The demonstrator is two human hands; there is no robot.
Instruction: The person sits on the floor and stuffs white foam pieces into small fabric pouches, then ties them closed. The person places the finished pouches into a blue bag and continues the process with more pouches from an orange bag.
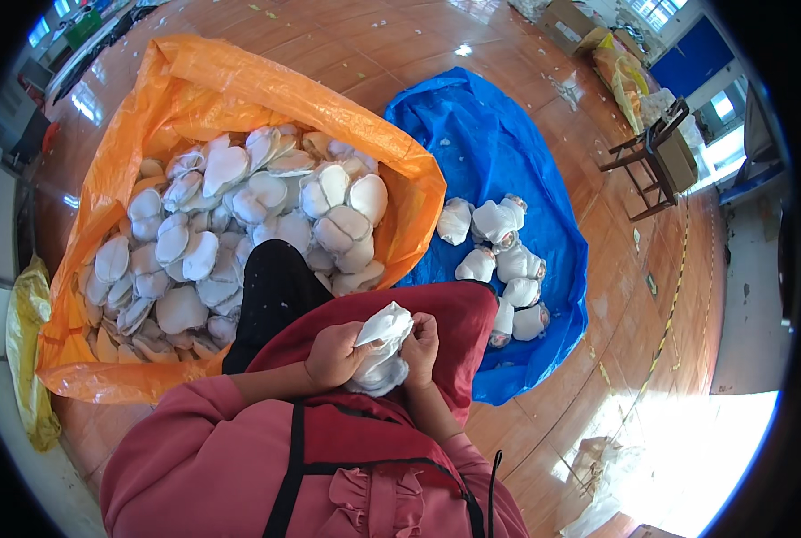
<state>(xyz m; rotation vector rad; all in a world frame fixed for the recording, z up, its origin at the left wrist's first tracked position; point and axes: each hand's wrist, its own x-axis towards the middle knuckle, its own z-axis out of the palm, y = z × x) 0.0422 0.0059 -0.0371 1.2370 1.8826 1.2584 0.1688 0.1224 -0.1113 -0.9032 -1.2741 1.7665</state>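
Over my lap, a white padded fabric piece (381, 363) is held up between my two hands. My left hand (335, 353) grips its left side, with the fingers curled around the edge. At the upper right edge, my right hand (422, 346) pinches it with thumb and bent fingers. An open orange sack (239, 81), in front and to the left, holds a heap of similar white rounded pads (225, 169). To the right, several white stacked bundles (499, 220) lie on a spread blue sack (535, 170).
Red-brown tiles (597, 260) cover the floor. A dark wooden chair (656, 157) stands at the far right, near cardboard boxes (566, 25) and a yellow bag (620, 81). Another yellow sack (31, 350) lies by the left wall. Crumpled clear plastic (602, 484) lies at the lower right.
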